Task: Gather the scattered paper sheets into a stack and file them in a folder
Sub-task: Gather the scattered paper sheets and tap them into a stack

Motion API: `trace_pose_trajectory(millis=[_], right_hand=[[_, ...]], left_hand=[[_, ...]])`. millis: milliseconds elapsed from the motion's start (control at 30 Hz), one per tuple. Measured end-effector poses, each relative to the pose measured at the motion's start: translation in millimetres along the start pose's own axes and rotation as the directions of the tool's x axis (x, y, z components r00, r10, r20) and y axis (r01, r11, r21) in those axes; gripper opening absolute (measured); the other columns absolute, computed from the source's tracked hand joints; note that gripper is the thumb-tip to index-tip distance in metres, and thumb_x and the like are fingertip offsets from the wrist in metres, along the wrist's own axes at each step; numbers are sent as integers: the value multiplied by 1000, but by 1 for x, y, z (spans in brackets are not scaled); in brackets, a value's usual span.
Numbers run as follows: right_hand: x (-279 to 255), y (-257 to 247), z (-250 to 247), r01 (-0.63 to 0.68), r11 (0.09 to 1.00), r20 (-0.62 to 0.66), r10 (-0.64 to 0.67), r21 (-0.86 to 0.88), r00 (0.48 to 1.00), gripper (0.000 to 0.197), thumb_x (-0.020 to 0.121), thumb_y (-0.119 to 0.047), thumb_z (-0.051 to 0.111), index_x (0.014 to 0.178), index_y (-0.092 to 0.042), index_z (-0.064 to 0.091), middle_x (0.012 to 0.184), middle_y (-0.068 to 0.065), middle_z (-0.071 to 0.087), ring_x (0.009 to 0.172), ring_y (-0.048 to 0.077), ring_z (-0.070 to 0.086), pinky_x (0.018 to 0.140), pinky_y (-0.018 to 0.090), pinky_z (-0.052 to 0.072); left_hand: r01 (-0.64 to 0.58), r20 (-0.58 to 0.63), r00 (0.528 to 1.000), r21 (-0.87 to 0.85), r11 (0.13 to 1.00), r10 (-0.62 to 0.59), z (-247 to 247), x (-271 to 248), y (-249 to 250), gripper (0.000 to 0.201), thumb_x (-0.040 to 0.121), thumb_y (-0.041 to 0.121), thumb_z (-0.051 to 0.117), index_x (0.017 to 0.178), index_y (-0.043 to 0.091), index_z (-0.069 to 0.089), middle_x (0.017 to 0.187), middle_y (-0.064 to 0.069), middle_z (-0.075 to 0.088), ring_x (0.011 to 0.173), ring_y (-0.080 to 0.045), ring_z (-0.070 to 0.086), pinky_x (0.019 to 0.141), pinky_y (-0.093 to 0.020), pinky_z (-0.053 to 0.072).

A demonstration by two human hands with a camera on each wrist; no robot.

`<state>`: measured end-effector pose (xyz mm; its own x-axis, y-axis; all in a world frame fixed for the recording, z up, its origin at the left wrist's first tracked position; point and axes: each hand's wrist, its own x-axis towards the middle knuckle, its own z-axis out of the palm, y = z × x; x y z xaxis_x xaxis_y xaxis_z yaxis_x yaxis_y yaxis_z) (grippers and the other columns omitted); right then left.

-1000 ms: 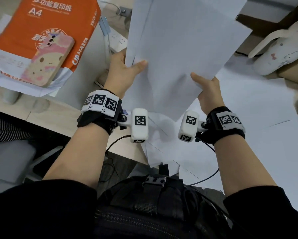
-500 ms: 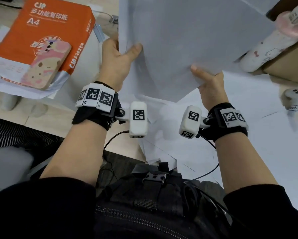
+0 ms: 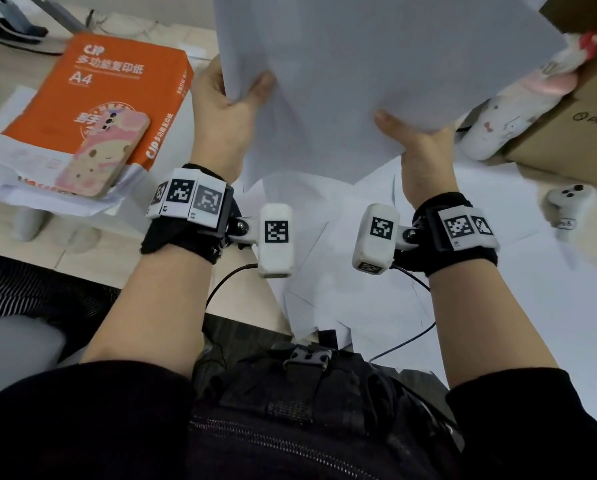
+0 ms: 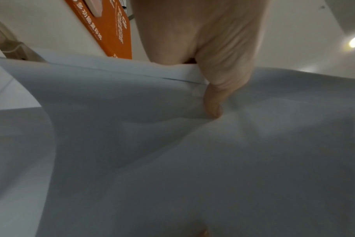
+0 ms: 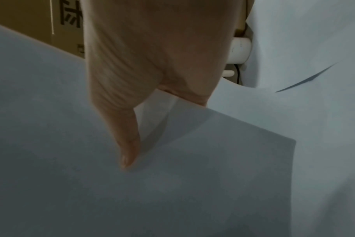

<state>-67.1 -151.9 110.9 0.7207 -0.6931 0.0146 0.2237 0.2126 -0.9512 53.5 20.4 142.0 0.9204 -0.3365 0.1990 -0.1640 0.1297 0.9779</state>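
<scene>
A bundle of white paper sheets [image 3: 352,74] is raised above the desk, tilted with one corner pointing down. My left hand [image 3: 228,109] grips its left edge, thumb on the near face. My right hand [image 3: 414,140] pinches the lower right edge. The left wrist view shows the thumb [image 4: 213,102] pressed on the paper sheets [image 4: 172,160], whose edges lie slightly uneven. The right wrist view shows the thumb [image 5: 128,144] flat on the paper sheets [image 5: 91,176]. More loose sheets [image 3: 359,278] lie scattered on the desk under my wrists. I see no folder.
An orange A4 paper ream [image 3: 110,95] with a pink phone [image 3: 106,154] on it lies at the left. A white bottle [image 3: 504,123] and a cardboard box [image 3: 574,133] stand at the right. A white controller [image 3: 567,202] rests near them. My dark bag [image 3: 307,410] is at the bottom.
Both hands have lifted the bundle higher and a little further from me, keeping the same grip. The view has shifted, showing more of the desk's far side.
</scene>
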Motion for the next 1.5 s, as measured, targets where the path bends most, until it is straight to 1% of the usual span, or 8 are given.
trace_pose_trajectory(millis=[300, 533, 667, 833, 1033, 1133, 1300, 1500], right_hand=[[-5, -21, 3, 125, 991, -44, -127, -40, 991, 30, 74, 8, 73, 86, -18, 65, 80, -9, 73, 84, 11, 68, 84, 29, 53], [-4, -11, -16, 102, 995, -226, -99, -2, 969, 27, 75, 6, 74, 94, -9, 62, 86, -3, 72, 84, 11, 68, 88, 31, 54], [-5, -4, -26, 85, 996, -292, -88, -23, 952, 30, 77, 8, 71, 90, -15, 58, 88, -3, 67, 78, 3, 67, 82, 24, 54], [-1, 6, -39, 88, 995, -324, -100, -52, 941, 32, 73, 3, 74, 100, -7, 61, 95, 6, 68, 87, 12, 67, 90, 34, 54], [1, 24, -53, 41, 992, -361, -81, -116, 929, 27, 72, 0, 74, 96, -9, 64, 89, -1, 71, 85, 15, 68, 84, 33, 55], [3, 29, -55, 24, 993, -352, -64, -116, 934, 25, 72, 1, 74, 91, -12, 64, 84, -6, 71, 80, 11, 68, 79, 29, 54], [12, 24, -53, -14, 994, -316, -21, -107, 948, 28, 72, 3, 76, 91, -13, 64, 88, -1, 71, 87, 18, 67, 90, 36, 54], [6, 33, -56, -188, 956, -152, 156, -224, 976, 28, 71, 6, 75, 94, -8, 66, 90, 1, 71, 80, 10, 68, 74, 18, 52]], left_hand=[[-39, 2, 999, -47, 998, 39, -1, -3, 12, 16, 80, 8, 72, 94, 6, 63, 78, 9, 73, 81, -16, 69, 73, -31, 55], [240, 80, 965, 100, 966, -248, 3, -12, -46, 38, 66, 3, 83, 99, 10, 64, 89, 4, 71, 82, -10, 70, 77, -28, 56], [333, 138, 916, 268, 904, -378, 3, -19, -84, 44, 70, -9, 75, 110, 1, 61, 103, -9, 67, 88, -17, 65, 76, -20, 52], [377, 86, 891, 406, 832, -446, 6, -16, -115, 38, 77, -12, 62, 113, -1, 60, 106, -11, 65, 95, -20, 62, 77, -22, 48], [364, 185, 882, 318, 876, -433, 16, -9, -118, 46, 69, -21, 60, 108, 4, 61, 92, -7, 66, 77, -14, 63, 74, -21, 53], [294, 185, 923, 223, 929, -337, 28, 2, -102, 38, 64, -12, 66, 89, 17, 63, 83, 5, 69, 72, -4, 66, 73, -24, 55], [209, 140, 966, 68, 975, -217, 39, 29, -72, 41, 64, -1, 75, 103, 1, 62, 89, 7, 71, 81, -8, 70, 74, -25, 55], [297, 221, 925, 84, 951, -308, 41, 15, -82, 35, 67, -5, 78, 92, 15, 63, 83, 13, 72, 81, -6, 69, 76, -22, 53]])
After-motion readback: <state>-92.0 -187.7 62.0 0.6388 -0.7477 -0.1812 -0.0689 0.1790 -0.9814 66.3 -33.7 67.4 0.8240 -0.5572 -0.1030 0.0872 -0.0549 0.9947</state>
